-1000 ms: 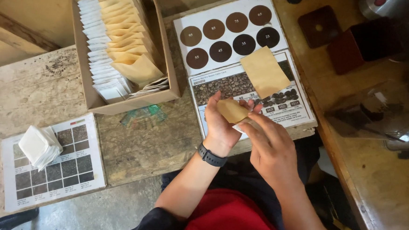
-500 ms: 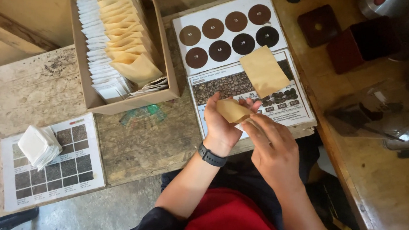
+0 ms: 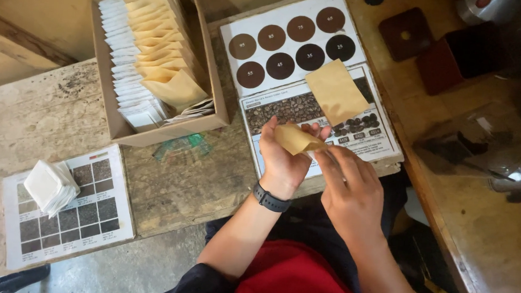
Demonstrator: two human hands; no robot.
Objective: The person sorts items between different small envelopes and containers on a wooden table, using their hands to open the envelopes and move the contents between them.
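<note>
The person's left hand and right hand are bare. A dark wristband circles the left wrist. A dark short sleeve and red apron show.

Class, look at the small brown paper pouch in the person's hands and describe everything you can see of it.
The brown paper pouch is small, tan and matte, like kraft paper, slightly bent. The left hand pinches it from below, and the right hand fingertips touch its right end. It is held above the printed card of coffee bean pictures.

Worn wooden bench bearing cardboard box, two printed charts, green clip.
</note>
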